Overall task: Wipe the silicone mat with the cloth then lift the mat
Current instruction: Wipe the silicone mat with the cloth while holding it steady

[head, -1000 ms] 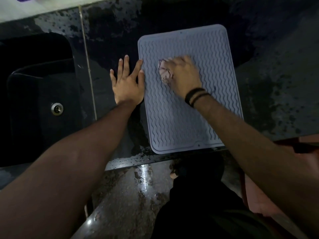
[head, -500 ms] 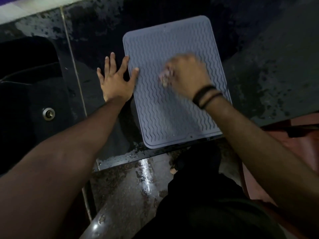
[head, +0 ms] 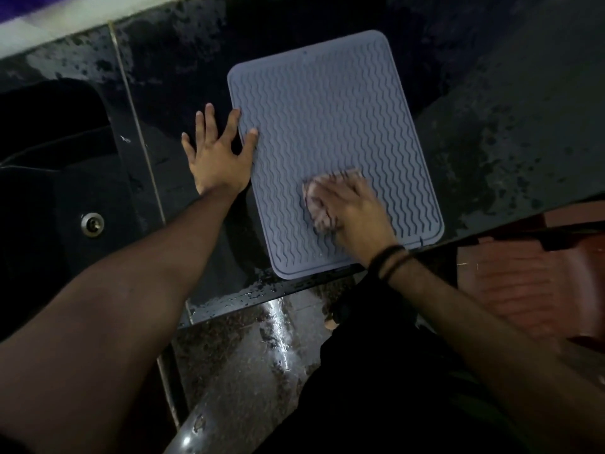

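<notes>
A grey silicone mat [head: 327,126] with wavy ridges lies flat on the dark wet countertop [head: 507,132]. My right hand [head: 353,208] presses a small pale cloth [head: 314,199] onto the lower middle of the mat; the hand is blurred and hides most of the cloth. My left hand [head: 219,155] lies flat with fingers spread at the mat's left edge. Its thumb and forefinger tips rest on the mat's rim; the palm is on the counter.
A dark sink [head: 49,178] with a round metal drain [head: 92,224] sits to the left. The counter's front edge runs just below the mat. A reddish ribbed object [head: 523,290] is lower right, and wet floor [head: 255,348] lies below.
My right hand has slid the cloth from the upper middle of the mat down toward its near end. My left hand has stayed at the mat's left edge.
</notes>
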A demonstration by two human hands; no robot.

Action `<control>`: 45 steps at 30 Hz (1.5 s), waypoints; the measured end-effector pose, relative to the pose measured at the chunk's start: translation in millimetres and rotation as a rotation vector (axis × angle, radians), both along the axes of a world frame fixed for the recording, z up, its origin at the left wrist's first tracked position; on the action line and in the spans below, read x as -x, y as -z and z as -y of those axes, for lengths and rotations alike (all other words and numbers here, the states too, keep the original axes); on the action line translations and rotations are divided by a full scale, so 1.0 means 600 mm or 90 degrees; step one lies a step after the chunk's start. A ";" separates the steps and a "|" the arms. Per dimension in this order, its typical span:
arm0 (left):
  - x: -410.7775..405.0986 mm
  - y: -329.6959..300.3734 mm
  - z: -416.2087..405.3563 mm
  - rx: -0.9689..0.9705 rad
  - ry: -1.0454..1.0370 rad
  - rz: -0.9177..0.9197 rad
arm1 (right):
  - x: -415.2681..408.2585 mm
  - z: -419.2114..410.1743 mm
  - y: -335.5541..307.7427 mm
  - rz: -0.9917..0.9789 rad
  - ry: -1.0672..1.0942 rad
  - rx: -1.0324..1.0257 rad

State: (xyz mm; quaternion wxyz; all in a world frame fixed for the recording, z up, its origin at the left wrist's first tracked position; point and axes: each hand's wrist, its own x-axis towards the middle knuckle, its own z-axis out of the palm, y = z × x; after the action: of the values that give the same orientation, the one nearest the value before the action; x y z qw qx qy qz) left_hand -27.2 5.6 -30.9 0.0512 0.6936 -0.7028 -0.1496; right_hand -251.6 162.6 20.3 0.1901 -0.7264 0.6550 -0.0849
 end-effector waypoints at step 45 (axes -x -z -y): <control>0.002 -0.009 -0.004 0.003 0.008 0.010 | -0.063 -0.161 -0.031 0.004 -0.081 -0.061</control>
State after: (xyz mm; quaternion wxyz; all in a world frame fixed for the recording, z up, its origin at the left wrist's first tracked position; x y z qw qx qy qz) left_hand -28.7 7.7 -25.6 0.0467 0.6903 -0.7078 -0.1426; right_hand -213.6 259.1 38.8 0.2318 -0.7566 0.6099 -0.0437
